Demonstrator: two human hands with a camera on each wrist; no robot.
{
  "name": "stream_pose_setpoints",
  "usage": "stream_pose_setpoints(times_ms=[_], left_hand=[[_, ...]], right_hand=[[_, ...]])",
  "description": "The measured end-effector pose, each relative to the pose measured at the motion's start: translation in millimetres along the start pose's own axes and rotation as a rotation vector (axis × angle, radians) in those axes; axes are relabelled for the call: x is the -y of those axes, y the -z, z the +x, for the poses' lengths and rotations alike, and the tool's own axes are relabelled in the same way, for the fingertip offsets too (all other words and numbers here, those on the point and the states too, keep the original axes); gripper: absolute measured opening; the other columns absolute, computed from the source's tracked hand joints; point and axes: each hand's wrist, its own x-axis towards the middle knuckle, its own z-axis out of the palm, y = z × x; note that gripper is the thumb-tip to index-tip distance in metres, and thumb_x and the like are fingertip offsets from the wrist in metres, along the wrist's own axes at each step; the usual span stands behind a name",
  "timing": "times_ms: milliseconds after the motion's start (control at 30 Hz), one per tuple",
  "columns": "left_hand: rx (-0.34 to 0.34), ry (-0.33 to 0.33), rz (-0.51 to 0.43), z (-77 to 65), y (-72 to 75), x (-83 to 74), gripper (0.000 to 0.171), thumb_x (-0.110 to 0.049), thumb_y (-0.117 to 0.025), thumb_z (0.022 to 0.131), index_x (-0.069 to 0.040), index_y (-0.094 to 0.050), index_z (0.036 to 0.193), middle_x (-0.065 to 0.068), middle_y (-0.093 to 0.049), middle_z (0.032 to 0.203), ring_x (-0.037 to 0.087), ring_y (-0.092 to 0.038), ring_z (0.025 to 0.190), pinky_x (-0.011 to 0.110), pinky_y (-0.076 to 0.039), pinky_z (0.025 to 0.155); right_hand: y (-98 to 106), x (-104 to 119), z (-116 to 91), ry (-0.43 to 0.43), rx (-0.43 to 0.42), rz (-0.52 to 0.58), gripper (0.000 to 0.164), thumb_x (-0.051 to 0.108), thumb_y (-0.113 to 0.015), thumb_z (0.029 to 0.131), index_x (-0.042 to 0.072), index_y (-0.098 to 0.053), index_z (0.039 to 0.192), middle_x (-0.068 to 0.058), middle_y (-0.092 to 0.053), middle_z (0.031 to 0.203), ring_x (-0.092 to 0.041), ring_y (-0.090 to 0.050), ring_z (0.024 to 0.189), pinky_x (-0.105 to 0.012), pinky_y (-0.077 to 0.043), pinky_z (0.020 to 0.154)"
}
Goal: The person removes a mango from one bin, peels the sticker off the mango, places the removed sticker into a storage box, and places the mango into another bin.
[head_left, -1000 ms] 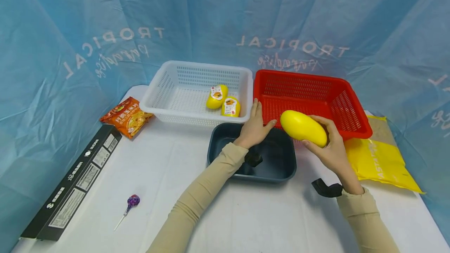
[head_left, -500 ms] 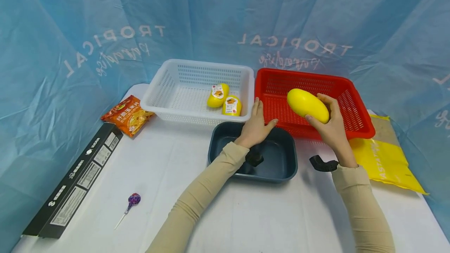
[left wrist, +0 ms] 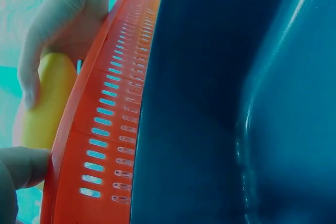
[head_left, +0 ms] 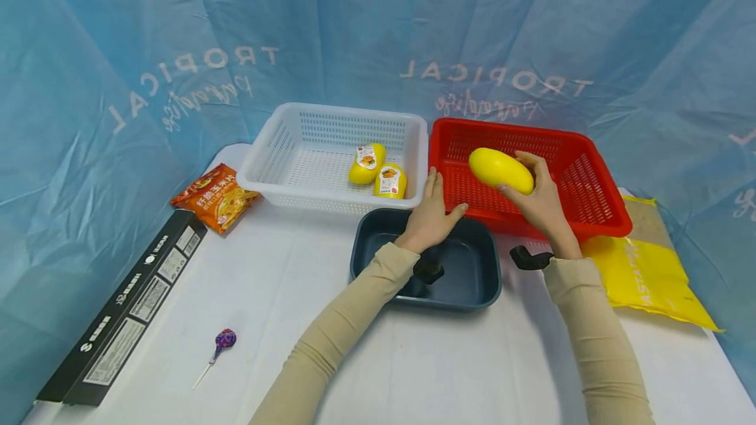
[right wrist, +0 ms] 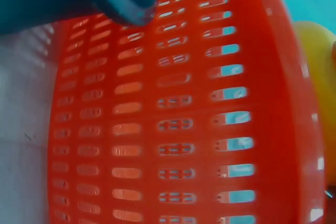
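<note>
My right hand [head_left: 540, 199] grips a smooth yellow mango [head_left: 499, 170] from its right side, above the red basket [head_left: 581, 179]. In the left wrist view the mango [left wrist: 50, 95] shows behind the basket's rim. My left hand [head_left: 429, 218] reaches over the dark blue tub [head_left: 487, 274] with straight fingers, close to where the white and red baskets meet. Its thumb touches the red basket's front rim, as the left wrist view shows. Two more yellow mangoes with labels, one [head_left: 367, 164] behind the other [head_left: 390, 181], lie in the white basket [head_left: 277, 149].
An orange snack bag [head_left: 215, 197] and a long black box [head_left: 126, 303] lie at the left. A purple lollipop [head_left: 222, 343] rests on the white tablecloth [head_left: 283, 267]. Partly under the red basket's right side is a yellow packet [head_left: 646, 274]. Blue curtains [head_left: 354, 25] enclose the back.
My right hand has carried the mango up and inward, from the red basket's front rim to above its inside, then slightly left. My left hand has stayed in place.
</note>
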Motion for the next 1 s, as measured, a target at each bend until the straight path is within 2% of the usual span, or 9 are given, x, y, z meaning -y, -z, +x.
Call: stream_pose_setpoints(times_ms=[133,267,467,633,1000], left_hand=[[0.004,0.004,-0.002,-0.3,0.4,-0.8,0.081,-0.041,-0.052,0.098,-0.003,-0.010,0.155,0.007,0.003,0.165,0.026,-0.031,0.146,0.038,-0.041,0.110],[-0.003,0.003,0.001,-0.4,1.0,-1.2,0.081,-0.041,-0.052,0.098,-0.003,-0.011,0.155,0.007,0.003,0.165,0.027,-0.034,0.144,0.038,-0.042,0.109],[0.002,0.013,0.005,-1.3,2.3,-2.2,0.081,-0.042,-0.053,0.098,-0.004,-0.010,0.156,0.006,0.003,0.165,0.027,-0.036,0.143,0.038,-0.042,0.109],[0.006,0.016,0.000,-1.7,2.7,-2.1,0.082,-0.041,-0.054,0.097,-0.004,-0.010,0.156,0.006,0.003,0.165,0.026,-0.031,0.146,0.038,-0.039,0.111],[0.006,0.010,0.013,-2.2,3.5,-1.7,0.082,-0.040,-0.055,0.097,-0.005,-0.010,0.156,0.007,0.002,0.165,0.027,-0.029,0.147,0.038,-0.038,0.112]], right_hand=[[-2,0,2,-0.010,0.033,-0.024,0.072,0.029,-0.068,0.090,0.017,-0.028,0.149,-0.011,-0.039,0.148,-0.030,-0.046,0.122,-0.044,-0.042,0.097],[-4,-2,4,0.003,0.076,-0.062,0.072,0.030,-0.068,0.090,0.017,-0.029,0.149,-0.013,-0.040,0.147,-0.034,-0.048,0.120,-0.049,-0.043,0.097],[-8,-4,8,0.012,0.140,-0.108,0.070,0.027,-0.067,0.090,0.014,-0.030,0.148,-0.016,-0.039,0.147,-0.035,-0.049,0.115,-0.050,-0.043,0.095],[-10,-4,9,0.008,0.157,-0.155,0.071,0.025,-0.067,0.090,0.013,-0.030,0.148,-0.016,-0.040,0.147,-0.035,-0.049,0.110,-0.050,-0.043,0.093],[-13,-2,10,-0.015,0.230,-0.262,0.072,0.036,-0.068,0.088,0.016,-0.032,0.148,-0.016,-0.043,0.144,-0.035,-0.051,0.107,-0.052,-0.046,0.092]])
